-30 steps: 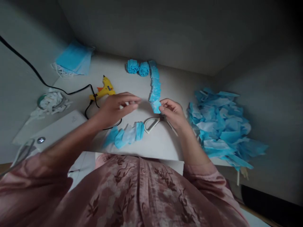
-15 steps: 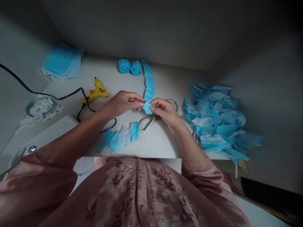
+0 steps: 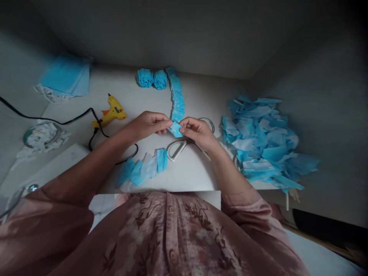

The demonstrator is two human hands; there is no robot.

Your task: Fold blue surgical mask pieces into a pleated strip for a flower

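Observation:
My left hand [image 3: 148, 124] and my right hand [image 3: 197, 132] meet over the middle of the white table [image 3: 198, 172]. Both pinch the near end of a long pleated blue strip [image 3: 176, 101], which runs away from me to two rolled blue rosettes [image 3: 152, 78] at the table's far edge. White-handled scissors [image 3: 176, 148] lie just below my right hand. A short folded piece of blue and white material [image 3: 142, 170] lies near the table's front edge, under my left forearm.
A yellow glue gun [image 3: 110, 114] with a black cord [image 3: 71, 119] lies to the left. A stack of blue face masks [image 3: 64, 78] sits at the far left. A big heap of blue scraps [image 3: 263, 142] fills the right side. White scraps [image 3: 41, 136] lie at the left edge.
My left hand has moved right and closed on the strip's end beside my right hand. The view has shifted a little, so everything sits further left.

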